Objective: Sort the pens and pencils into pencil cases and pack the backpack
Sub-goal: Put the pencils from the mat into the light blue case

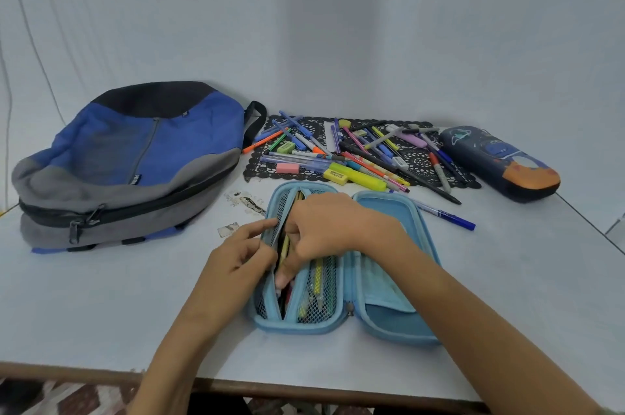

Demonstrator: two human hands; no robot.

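Note:
A light blue pencil case [382, 316] lies open flat in front of me, with several pens and pencils behind its mesh pockets. My left hand [241, 250] pinches the edge of the left mesh pocket and holds it open. My right hand [321, 228] reaches into that pocket, fingers curled down among the pens; what they hold is hidden. A heap of pens, markers and erasers [355, 152] lies on a black lace mat behind the case. A dark patterned pencil case [497, 162] lies closed at the right. The blue and grey backpack [128, 160] lies zipped at the left.
A single blue pen [446, 213] lies on the table right of the open case. Scraps of peeled surface [248, 201] mark the table between backpack and case. The white table's front edge [304, 387] runs just below my forearms. A wall stands close behind.

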